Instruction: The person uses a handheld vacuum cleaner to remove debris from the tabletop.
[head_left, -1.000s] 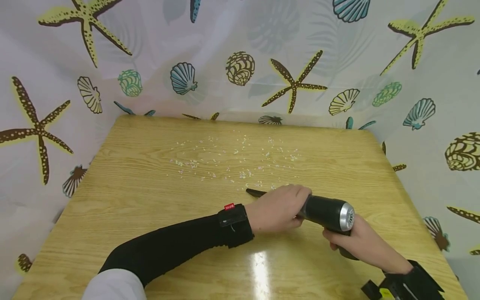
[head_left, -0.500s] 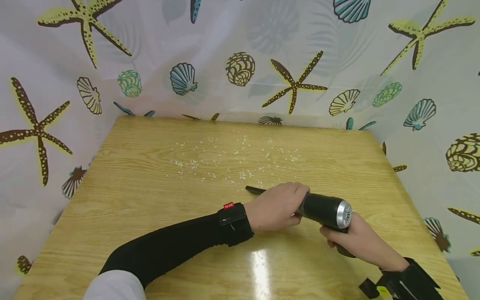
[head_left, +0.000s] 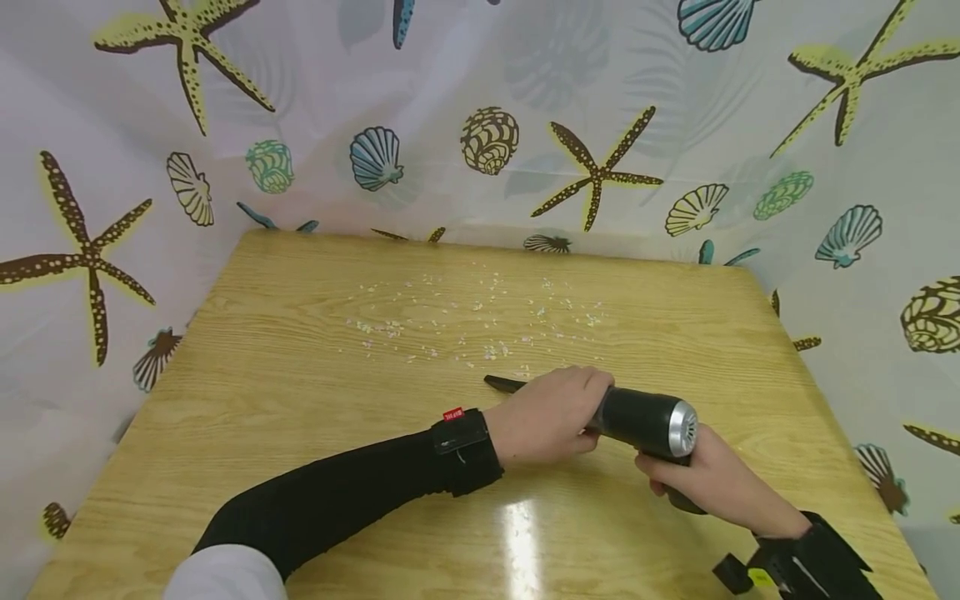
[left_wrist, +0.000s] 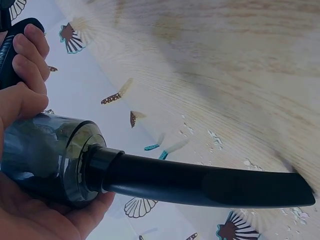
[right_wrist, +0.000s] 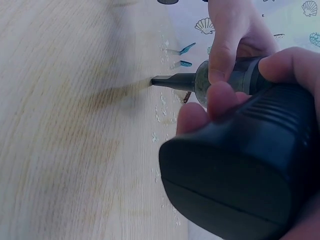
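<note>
A black handheld vacuum cleaner (head_left: 639,414) with a silver end ring is held in both hands over the table. My left hand (head_left: 551,417) grips its clear front barrel (left_wrist: 55,155), covering most of it in the head view. My right hand (head_left: 720,479) is wrapped round the handle (right_wrist: 230,160). A long, flat black nozzle (left_wrist: 210,181) points left and forward, its tip (head_left: 498,382) down at the tabletop. Just beyond that tip lie small pale paper bits (head_left: 491,350), scattered across the back middle of the table.
The wood-grain table (head_left: 300,400) fills the lower view. A white curtain (head_left: 435,75) printed with starfish and shells hangs behind it and along both sides. Each wrist wears a black strap (head_left: 465,450). Light glares off the front of the tabletop.
Both hands and the vacuum have shifted slightly left, and the nozzle tip with them. The head view has turned a little. The paper bits look much the same.
</note>
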